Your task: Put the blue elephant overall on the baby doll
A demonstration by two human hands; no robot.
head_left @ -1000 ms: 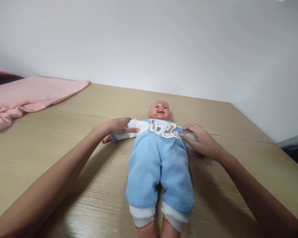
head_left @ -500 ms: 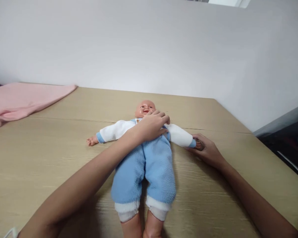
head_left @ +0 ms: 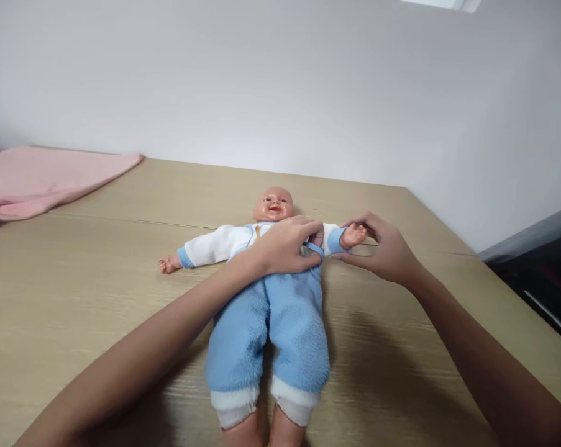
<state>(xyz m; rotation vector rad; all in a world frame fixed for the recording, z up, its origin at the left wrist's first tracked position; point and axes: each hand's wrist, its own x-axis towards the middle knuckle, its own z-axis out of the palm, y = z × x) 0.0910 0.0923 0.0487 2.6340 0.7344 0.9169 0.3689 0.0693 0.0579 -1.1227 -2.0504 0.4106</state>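
A baby doll (head_left: 271, 292) was laid on its back on a wooden table (head_left: 98, 298), its head pointing away from the person and its bare feet cut off by the lower edge of the view. The left hand (head_left: 287, 245) was pressed palm down on the doll's chest, the fingers curled around a blue strap (head_left: 315, 249) of the blue fleece overalls (head_left: 275, 323), so that the torso lay directly beneath that grip. Just beside it, the right hand (head_left: 385, 251) was closed around the doll's small hand (head_left: 353, 235), thumb below and fingers above, with the white sleeve (head_left: 332, 239) bunched short between the two hands. The doll's other arm (head_left: 200, 248) was stretched out flat on the far side of the left hand, untouched. A pink cloth (head_left: 42, 180) was left well apart from both hands, at the table's far left corner against the white wall (head_left: 280, 81).
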